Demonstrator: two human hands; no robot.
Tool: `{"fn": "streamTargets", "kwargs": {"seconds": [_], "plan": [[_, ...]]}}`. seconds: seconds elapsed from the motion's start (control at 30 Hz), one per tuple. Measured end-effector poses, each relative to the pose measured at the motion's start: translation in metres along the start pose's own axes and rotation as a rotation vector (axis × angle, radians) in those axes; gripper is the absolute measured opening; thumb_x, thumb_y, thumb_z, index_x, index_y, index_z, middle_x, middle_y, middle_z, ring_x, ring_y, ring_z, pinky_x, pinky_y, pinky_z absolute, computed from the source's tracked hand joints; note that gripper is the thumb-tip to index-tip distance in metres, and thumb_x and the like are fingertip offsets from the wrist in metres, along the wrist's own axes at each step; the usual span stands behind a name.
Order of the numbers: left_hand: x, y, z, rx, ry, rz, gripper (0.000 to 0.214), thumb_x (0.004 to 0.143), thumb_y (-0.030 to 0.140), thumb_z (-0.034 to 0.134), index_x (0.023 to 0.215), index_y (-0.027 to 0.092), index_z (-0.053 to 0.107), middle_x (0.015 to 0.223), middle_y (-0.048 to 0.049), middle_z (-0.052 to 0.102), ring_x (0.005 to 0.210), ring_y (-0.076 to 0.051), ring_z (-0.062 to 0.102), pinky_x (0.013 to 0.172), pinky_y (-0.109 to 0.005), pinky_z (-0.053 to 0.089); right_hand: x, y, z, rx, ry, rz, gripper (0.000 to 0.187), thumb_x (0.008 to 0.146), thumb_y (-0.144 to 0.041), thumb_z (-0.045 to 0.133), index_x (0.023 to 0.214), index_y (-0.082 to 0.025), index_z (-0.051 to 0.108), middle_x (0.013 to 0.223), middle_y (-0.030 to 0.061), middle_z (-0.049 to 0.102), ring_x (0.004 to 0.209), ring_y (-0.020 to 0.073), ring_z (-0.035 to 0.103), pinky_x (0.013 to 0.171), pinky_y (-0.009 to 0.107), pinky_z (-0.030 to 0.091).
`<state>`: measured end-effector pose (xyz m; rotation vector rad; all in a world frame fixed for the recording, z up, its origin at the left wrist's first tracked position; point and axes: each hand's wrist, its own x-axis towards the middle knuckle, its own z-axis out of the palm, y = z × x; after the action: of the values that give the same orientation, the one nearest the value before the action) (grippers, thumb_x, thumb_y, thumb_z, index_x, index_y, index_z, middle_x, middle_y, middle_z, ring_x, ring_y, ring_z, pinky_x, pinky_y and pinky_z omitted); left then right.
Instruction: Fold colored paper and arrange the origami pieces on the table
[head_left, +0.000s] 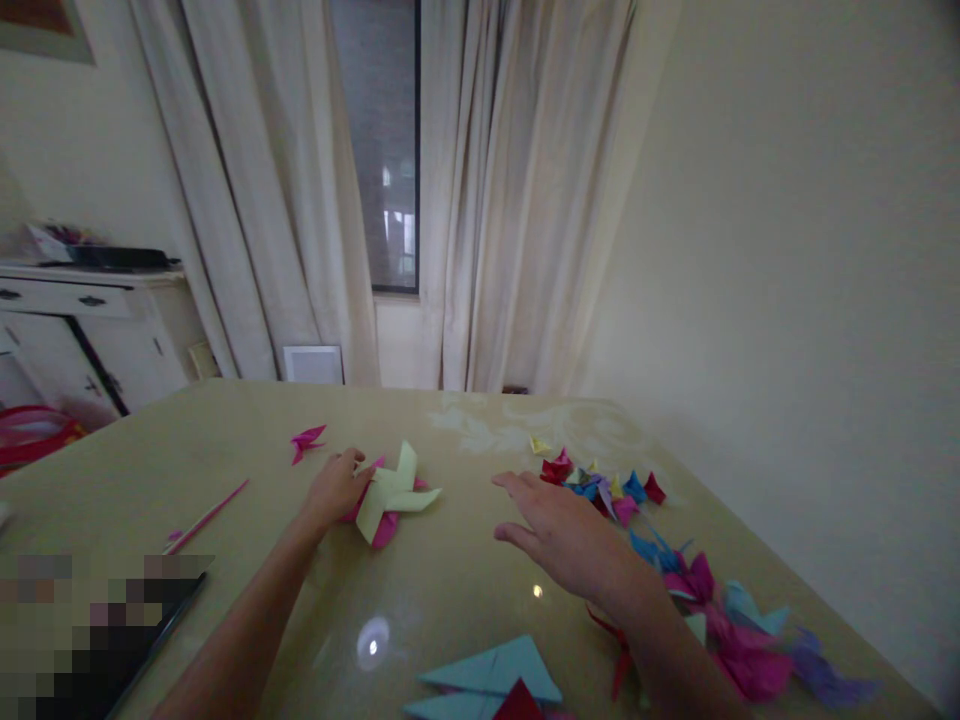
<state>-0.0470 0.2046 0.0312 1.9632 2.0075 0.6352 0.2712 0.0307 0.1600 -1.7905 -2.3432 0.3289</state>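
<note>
A folded paper pinwheel (391,490), pale green over pink, lies on the table left of centre. My left hand (341,487) is at its left side, with bent fingers closed on the pink edge; the fingertips are partly hidden. To the right, my right hand (562,530) is over the table with its fingers stretched out and thumb apart, holding nothing. Just beyond that hand sits a pile of small folded paper pieces (600,487) in red, blue, yellow and purple. A small pink folded paper piece (307,441) lies beyond my left hand.
Larger paper figures (750,650) in pink, blue and purple line the table's right side. Light-blue folded paper (495,668) lies at the near edge. A thin pink stick (206,517) and a dark-edged device (161,640), partly blurred out, are on the left. Curtains (540,200) hang behind the table.
</note>
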Motion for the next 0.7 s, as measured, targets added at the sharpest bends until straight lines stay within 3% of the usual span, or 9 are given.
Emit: {"fn": "streamTargets", "kwargs": {"seconds": [0.1,0.2,0.37,0.47,0.53,0.6,0.7], "plan": [[-0.001,-0.007,0.004,0.07,-0.047,-0.009,0.042,0.095,0.037,0.054,0.124,0.009,0.064,0.127,-0.0249,0.072,0.121,-0.035,0.069,0.103,-0.043,0.05,0.0,0.001,0.001,-0.006,-0.016,0.004,0.055,0.099,-0.031,0.071,0.15,-0.017,0.056,0.143,0.0194,0.067,0.135,0.0341,0.063,0.115,0.047,0.048],[-0.005,-0.003,0.009,0.098,-0.117,0.021,0.049,0.091,0.041,0.062,0.126,0.007,0.064,0.126,-0.0267,0.072,0.119,-0.037,0.07,0.1,-0.044,0.051,0.002,0.001,0.003,-0.016,-0.023,-0.006,0.055,0.099,-0.032,0.07,0.15,-0.017,0.056,0.142,0.0194,0.067,0.135,0.0343,0.063,0.114,0.048,0.048],[-0.025,0.035,0.032,0.047,-0.244,0.189,0.052,0.085,0.034,0.072,0.133,0.014,0.062,0.126,-0.0142,0.075,0.111,-0.025,0.074,0.092,-0.029,0.054,0.002,0.002,0.009,-0.026,-0.028,-0.04,0.049,0.1,-0.033,0.069,0.146,-0.02,0.058,0.138,0.0172,0.069,0.128,0.0337,0.067,0.108,0.047,0.052],[-0.035,0.057,0.036,0.041,-0.263,0.275,0.051,0.086,0.033,0.071,0.135,0.018,0.063,0.131,-0.0114,0.073,0.113,-0.022,0.073,0.095,-0.027,0.052,0.003,0.004,0.009,-0.029,-0.031,-0.07,0.045,0.101,-0.035,0.066,0.144,-0.02,0.059,0.138,0.0168,0.069,0.129,0.0334,0.066,0.107,0.045,0.051],[-0.035,0.057,0.023,0.07,-0.238,0.294,0.053,0.087,0.034,0.07,0.137,0.019,0.061,0.137,-0.0133,0.069,0.123,-0.025,0.069,0.103,-0.031,0.049,0.006,0.006,0.012,-0.023,-0.025,-0.093,0.044,0.102,-0.035,0.065,0.143,-0.02,0.059,0.136,0.0162,0.07,0.127,0.0326,0.068,0.105,0.043,0.052],[-0.031,0.042,-0.004,0.122,-0.206,0.27,0.053,0.085,0.036,0.072,0.135,0.021,0.063,0.142,-0.0152,0.066,0.133,-0.031,0.062,0.11,-0.038,0.046,0.015,0.005,0.021,-0.017,-0.012,-0.111,0.04,0.103,-0.034,0.062,0.141,-0.02,0.062,0.132,0.0151,0.071,0.121,0.0311,0.07,0.102,0.041,0.054],[-0.023,0.004,-0.049,0.231,-0.207,0.133,0.041,0.072,0.038,0.079,0.108,0.02,0.071,0.127,-0.0194,0.073,0.123,-0.041,0.067,0.102,-0.05,0.05,0.035,0.001,0.05,-0.026,0.0,-0.169,0.033,0.103,-0.028,0.062,0.135,-0.021,0.066,0.133,0.0142,0.07,0.121,0.0295,0.069,0.1,0.04,0.054]]}}
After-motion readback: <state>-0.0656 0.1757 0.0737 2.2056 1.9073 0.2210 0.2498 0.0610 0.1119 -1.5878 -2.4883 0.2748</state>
